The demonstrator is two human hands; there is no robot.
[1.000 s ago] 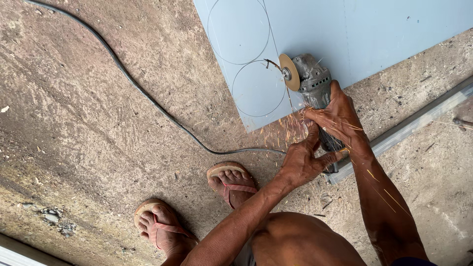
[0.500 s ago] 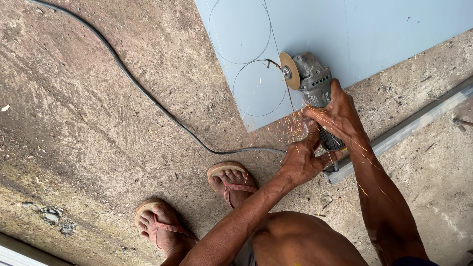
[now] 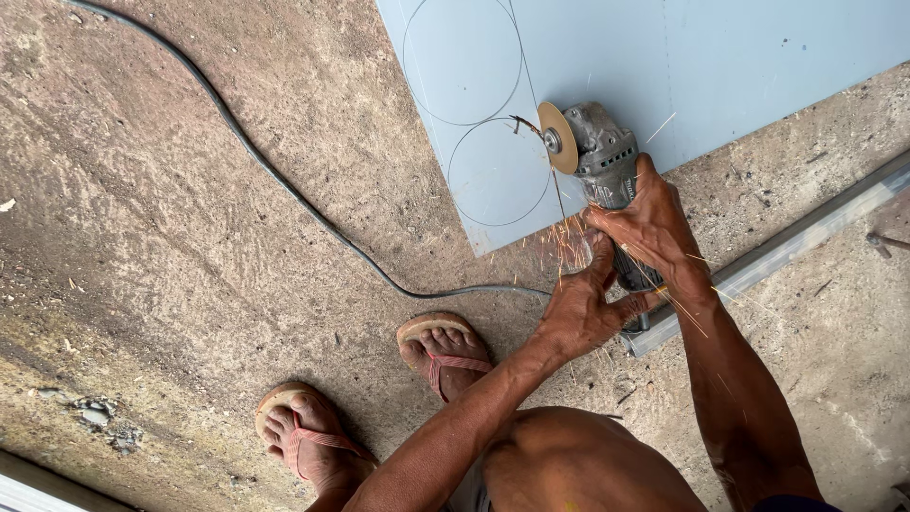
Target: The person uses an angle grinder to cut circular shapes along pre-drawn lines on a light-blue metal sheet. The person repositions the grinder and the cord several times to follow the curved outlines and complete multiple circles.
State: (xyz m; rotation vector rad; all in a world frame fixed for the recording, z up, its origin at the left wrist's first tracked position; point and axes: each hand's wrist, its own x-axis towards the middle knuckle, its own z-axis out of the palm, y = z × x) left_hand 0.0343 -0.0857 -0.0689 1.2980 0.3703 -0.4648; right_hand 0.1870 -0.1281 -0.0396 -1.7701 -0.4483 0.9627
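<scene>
Both forearms are bare — no sleeves, gloves, watch or rings show on the left hand or the right hand. The knees are bare too. Each foot wears a worn flip-flop with a tan sole and thin pinkish-red straps — one sandal nearer the hands, the other sandal further back.

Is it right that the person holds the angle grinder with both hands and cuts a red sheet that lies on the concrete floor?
Not quite: the sheet is light blue, not red, as the head view shows. The rest holds: the left hand and right hand both grip the angle grinder, cutting the sheet on the concrete floor.
</scene>
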